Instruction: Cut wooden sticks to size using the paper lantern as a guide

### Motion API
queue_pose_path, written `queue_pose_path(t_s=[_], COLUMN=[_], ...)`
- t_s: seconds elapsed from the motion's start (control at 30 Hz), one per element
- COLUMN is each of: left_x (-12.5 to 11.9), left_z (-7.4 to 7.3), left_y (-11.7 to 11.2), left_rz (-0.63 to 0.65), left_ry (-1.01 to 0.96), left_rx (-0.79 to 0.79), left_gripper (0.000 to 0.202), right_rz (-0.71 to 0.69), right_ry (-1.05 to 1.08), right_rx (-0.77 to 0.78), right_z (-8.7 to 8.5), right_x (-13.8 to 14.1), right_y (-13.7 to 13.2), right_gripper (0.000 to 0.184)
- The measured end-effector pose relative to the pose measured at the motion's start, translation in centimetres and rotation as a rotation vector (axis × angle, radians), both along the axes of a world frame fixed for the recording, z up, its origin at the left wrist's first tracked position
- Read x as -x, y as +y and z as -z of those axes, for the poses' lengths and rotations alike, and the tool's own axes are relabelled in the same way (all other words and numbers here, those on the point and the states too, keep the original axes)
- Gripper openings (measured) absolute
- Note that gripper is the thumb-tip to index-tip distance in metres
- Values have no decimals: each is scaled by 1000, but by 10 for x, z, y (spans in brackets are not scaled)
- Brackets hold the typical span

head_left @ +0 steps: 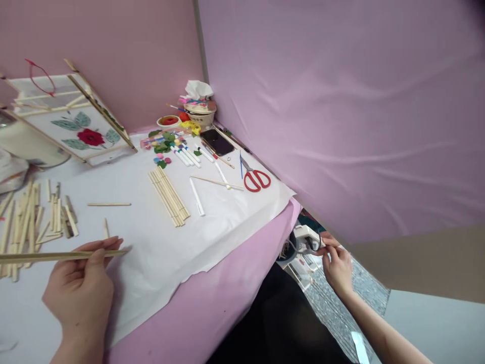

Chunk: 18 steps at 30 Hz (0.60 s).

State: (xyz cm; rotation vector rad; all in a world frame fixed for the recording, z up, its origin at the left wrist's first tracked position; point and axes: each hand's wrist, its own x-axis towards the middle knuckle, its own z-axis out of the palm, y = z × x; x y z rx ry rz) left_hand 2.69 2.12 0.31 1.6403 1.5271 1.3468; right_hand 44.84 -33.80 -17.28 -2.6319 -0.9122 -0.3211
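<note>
My left hand (81, 288) pinches a long, thin bamboo stick (49, 256) between thumb and fingers, above the white-covered table. Two short wooden sticks lie just beyond it, one of them a thin stick (109, 204). Below the table edge on the right, my right hand (338, 265) is closed at the end of a white plastic device (307, 236) with a dark cord. What kind of device it is I cannot make out. Close to it stands a dark bin (290, 248) with scraps inside.
Loose bamboo pieces (26, 227) lie at left, beneath a lantern frame (87, 129) with a red flower. A row of joined bamboo sticks (168, 197), white markers (185, 154), a phone (217, 141) and red-handled scissors (256, 178) are on the table. A pink fabric wall (341, 101) borders the right side.
</note>
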Motion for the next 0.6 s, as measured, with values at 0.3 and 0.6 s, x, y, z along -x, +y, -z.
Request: queue_pose_path(t_s=[0.3, 0.6], left_x=[-2, 0], left_z=[3, 1], left_y=[0, 1], left_rz=[5, 6], left_ry=[-95, -116], left_rx=[-18, 37], left_gripper=[19, 19], right_rz=[-562, -138], right_ry=[430, 270], right_rx=[-138, -498], right_z=[-21, -48], right_x=[91, 29], right_y=[24, 128], right_gripper=[26, 48])
